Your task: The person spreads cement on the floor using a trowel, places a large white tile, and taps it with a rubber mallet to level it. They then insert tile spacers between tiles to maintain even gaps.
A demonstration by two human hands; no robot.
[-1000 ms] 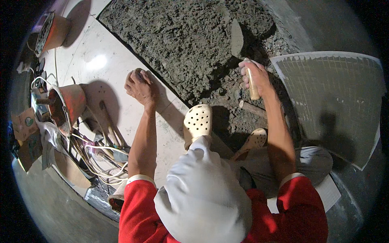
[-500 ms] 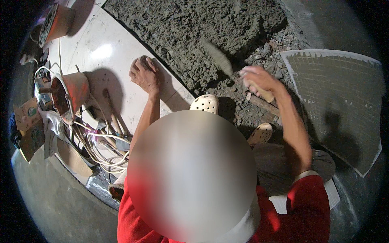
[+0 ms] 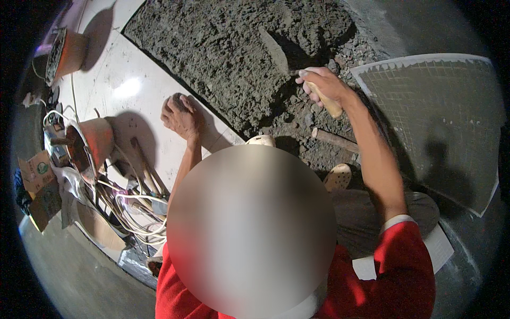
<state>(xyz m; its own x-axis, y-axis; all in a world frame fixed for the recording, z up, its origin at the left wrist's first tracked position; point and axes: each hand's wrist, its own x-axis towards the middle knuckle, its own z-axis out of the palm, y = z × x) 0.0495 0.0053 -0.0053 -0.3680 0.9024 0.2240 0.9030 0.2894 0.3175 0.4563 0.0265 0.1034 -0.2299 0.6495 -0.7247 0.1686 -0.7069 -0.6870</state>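
Observation:
My right hand point(image 3: 325, 89) is wrapped round the pale wooden handle of a trowel point(image 3: 276, 52). The trowel's mortar-coated blade points up and left against the bed of wet grey mortar point(image 3: 212, 58). On the white floor tiles point(image 3: 127, 101), just left of the mortar's edge, rests my left hand point(image 3: 181, 118) with its fingers curled in. A dark patch shows between its fingers and thumb; whether it is an object or dirt is unclear.
Buckets point(image 3: 98, 133) stand at the left, beside tangled white cable point(image 3: 127, 212) and long-handled tools. Cardboard point(image 3: 45, 183) lies further left. A large tile point(image 3: 441, 122), its grey ridged back upward, is at the right. Rubble and a wooden handle point(image 3: 334, 139) lie near my clogs point(image 3: 338, 177).
My right hand has moved up and left with the trowel, whose blade is now against the mortar and less blurred. My left hand stays on the tiles while the whole view has shifted slightly.

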